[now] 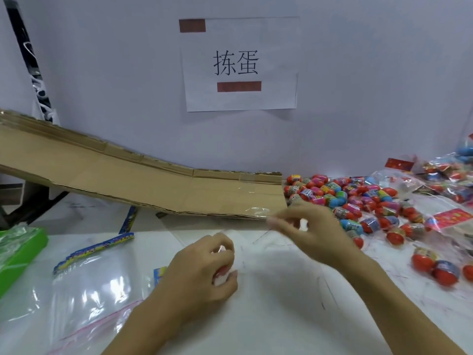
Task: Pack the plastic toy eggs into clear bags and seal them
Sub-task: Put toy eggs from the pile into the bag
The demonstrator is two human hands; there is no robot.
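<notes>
Pinching the mouth of a clear bag (pixel 258 239) between them, the left hand (pixel 204 272) and right hand (pixel 307 226) tug it open; loose toy eggs (pixel 358 201) heaped at two o'clock could roll if the film slips.

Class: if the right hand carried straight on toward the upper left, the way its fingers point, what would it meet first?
Probably the near edge of the cardboard ramp, just beyond the right hand; depth is unclear.

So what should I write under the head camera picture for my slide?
Both hands, left hand and right hand, pinch a clear bag beside a pile of toy eggs.
</notes>
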